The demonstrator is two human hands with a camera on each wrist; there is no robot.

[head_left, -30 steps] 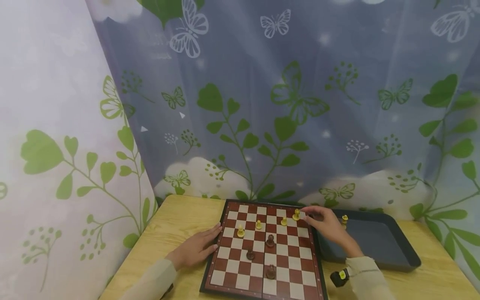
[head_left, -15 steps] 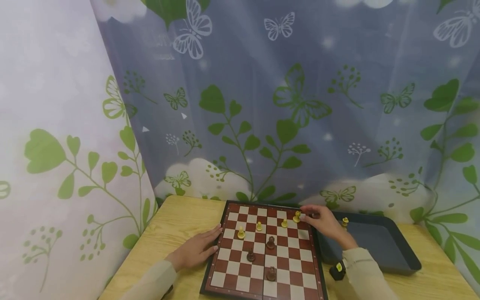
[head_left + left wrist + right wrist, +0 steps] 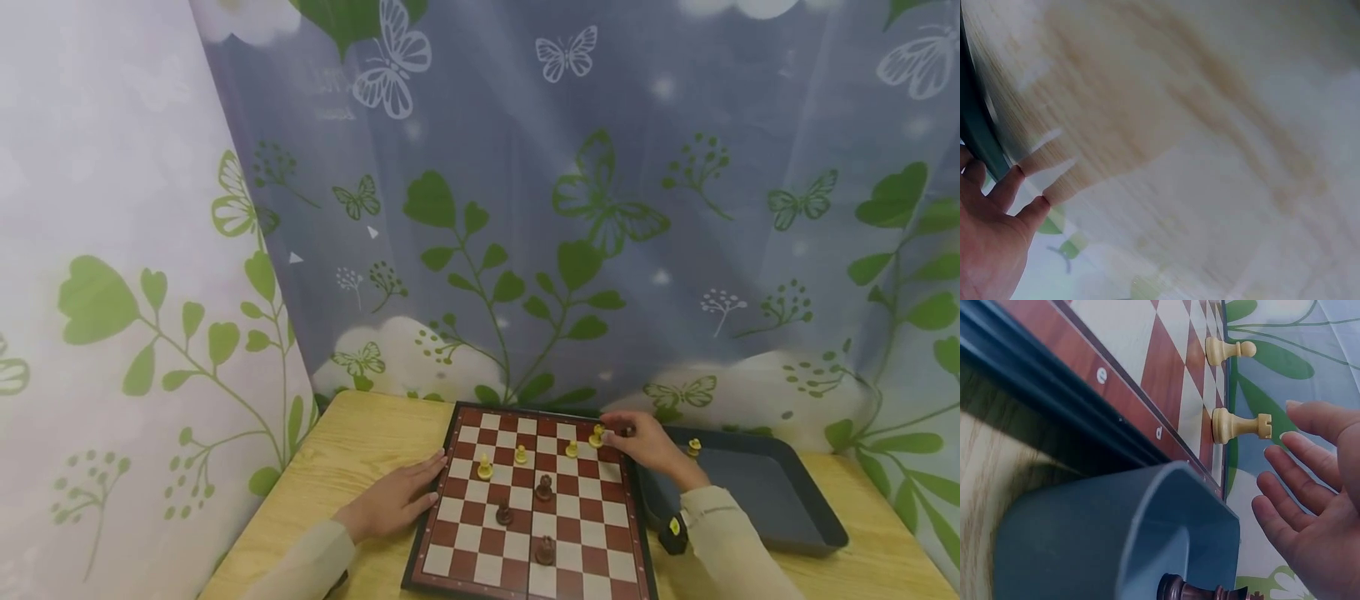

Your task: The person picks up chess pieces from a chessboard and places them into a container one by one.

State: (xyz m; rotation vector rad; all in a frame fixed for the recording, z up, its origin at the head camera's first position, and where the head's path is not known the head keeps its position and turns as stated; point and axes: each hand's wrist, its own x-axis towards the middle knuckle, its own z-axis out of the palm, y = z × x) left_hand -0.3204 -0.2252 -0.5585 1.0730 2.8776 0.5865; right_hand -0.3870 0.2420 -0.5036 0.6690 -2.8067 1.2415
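My right hand (image 3: 651, 446) is at the far right corner of the chessboard (image 3: 471, 533), beside a light rook (image 3: 1241, 425) standing upright on a square. In the right wrist view the fingers are extended and spread, with the thumb and index fingertips just beyond the rook's top. A light pawn (image 3: 1230, 350) stands near the rook. At the board's left edge my left hand (image 3: 390, 502) lies on the table, fingers straight, fingertips against the frame. Two more light pieces stand on the board, one a pawn (image 3: 521, 454), along with dark pieces (image 3: 544, 487).
A dark grey tray (image 3: 813, 517) stands right of the board, holding a light piece (image 3: 693, 448) and a dark piece (image 3: 1204, 591). The wooden table (image 3: 352, 433) meets a patterned curtain (image 3: 480, 250) at the back. A black wrist device (image 3: 672, 536) hangs at my right cuff.
The right hand has edged slightly left, closer to the rook, and its forearm has swung a little left. The left hand has stayed at the board's edge. The head view has shifted slightly.
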